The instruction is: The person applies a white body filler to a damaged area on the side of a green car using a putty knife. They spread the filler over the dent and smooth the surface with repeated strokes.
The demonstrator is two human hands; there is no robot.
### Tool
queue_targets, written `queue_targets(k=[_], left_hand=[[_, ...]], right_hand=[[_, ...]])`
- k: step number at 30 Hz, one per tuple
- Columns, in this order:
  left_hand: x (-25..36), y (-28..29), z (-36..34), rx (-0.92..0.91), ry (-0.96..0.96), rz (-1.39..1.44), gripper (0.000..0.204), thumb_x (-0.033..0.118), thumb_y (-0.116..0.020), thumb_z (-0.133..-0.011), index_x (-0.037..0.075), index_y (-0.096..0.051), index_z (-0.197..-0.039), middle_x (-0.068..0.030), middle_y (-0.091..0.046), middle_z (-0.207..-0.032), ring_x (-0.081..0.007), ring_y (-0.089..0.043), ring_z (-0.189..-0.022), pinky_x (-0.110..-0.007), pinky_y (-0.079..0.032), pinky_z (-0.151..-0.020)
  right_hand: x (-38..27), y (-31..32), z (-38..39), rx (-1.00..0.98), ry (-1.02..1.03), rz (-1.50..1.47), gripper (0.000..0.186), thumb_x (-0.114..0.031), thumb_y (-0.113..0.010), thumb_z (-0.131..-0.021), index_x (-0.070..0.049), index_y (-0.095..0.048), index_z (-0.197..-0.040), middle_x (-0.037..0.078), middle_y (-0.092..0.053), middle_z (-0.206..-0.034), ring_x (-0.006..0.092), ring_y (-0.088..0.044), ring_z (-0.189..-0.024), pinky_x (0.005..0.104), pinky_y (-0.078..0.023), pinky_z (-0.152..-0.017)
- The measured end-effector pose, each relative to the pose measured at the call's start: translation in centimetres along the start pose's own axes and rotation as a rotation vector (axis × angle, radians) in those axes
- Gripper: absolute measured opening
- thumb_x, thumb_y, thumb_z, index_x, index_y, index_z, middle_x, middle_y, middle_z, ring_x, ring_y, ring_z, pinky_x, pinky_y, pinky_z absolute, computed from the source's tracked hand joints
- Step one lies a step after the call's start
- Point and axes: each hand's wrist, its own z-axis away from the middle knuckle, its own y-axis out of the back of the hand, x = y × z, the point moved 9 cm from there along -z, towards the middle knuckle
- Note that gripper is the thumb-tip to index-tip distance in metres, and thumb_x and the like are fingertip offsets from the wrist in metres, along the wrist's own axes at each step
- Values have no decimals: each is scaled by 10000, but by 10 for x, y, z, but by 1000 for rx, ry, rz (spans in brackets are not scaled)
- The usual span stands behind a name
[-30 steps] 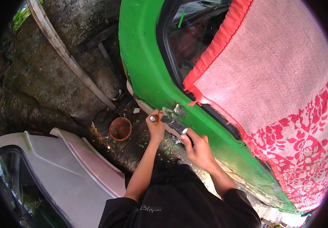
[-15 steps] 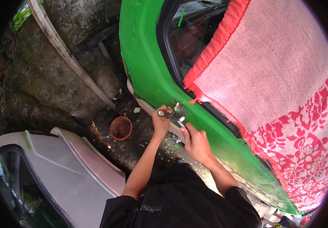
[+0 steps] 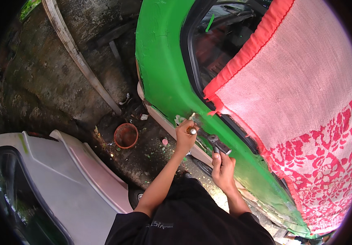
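Note:
A green-painted car body [image 3: 159, 69] stands before me, with a roughened patch [image 3: 197, 118] of chipped paint below its window. My left hand [image 3: 185, 139] is wrapped round a chisel [image 3: 192, 130]; the tool's brownish handle and shiny round end point up at me, while the fist hides its blade. Close by on the right, my right hand [image 3: 223, 170] grips the handle of a hammer [image 3: 219, 144]. The dark metal hammer head lies low beside the green panel, a short way apart from the chisel's end.
A pink and red patterned towel [image 3: 290, 81] drapes over the car's roof and part of the window [image 3: 221, 36]. To the left stand a grey vehicle part [image 3: 78, 183] with a window, a terracotta pot [image 3: 126, 136] and a long curved strip [image 3: 76, 53]. Debris litters the dark ground.
The hammer has swung away from the chisel's end, down and to the right. My left hand with the chisel has shifted slightly right and down in view.

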Motion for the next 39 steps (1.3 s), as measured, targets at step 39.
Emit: queue_targets(k=[39], left_hand=[[9, 38, 42, -97, -239, -14, 294, -56, -636, -659, 14, -353, -626, -73, -411, -589, -241, -444, -580, -329, -373, -636]], right_hand=[[72, -23, 28, 0, -32, -100, 403, -296, -415, -1037, 11, -506, -793, 21, -473, -593, 78, -448, -540, 265, -373, -491]])
